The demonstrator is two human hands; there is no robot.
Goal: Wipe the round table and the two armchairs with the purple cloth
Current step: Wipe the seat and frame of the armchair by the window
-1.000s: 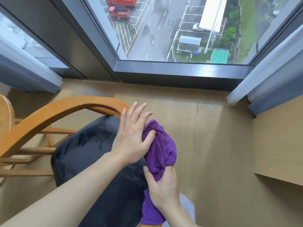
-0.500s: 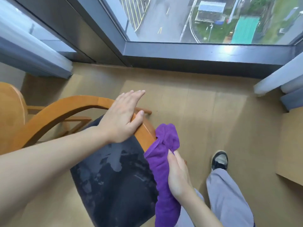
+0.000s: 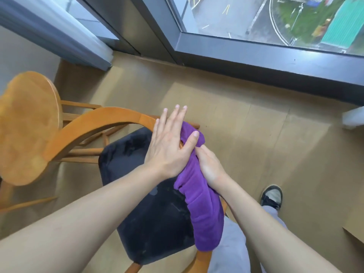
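An armchair with a curved wooden armrest (image 3: 94, 123) and a dark cushioned seat (image 3: 149, 219) stands below me. The purple cloth (image 3: 202, 209) is draped over the right end of that armrest and hangs down past the seat. My left hand (image 3: 169, 146) lies on the cloth's top end, fingers stretched, thumb curled round it. My right hand (image 3: 210, 168) grips the cloth's middle from the right. The round wooden table (image 3: 25, 127) stands at the left, behind the chair.
A floor-to-ceiling window with a dark frame (image 3: 256, 58) runs along the far side. Grey curtains (image 3: 59, 34) hang at the upper left. My shoe (image 3: 271, 196) and grey trouser leg (image 3: 230, 253) are at the lower right on the tan floor. A wooden furniture edge (image 3: 354, 233) is at right.
My left hand has gone from gripping the bare armrest to lying over the cloth's top end. The right hand has brought the cloth up onto the armrest. The view has tilted down and left.
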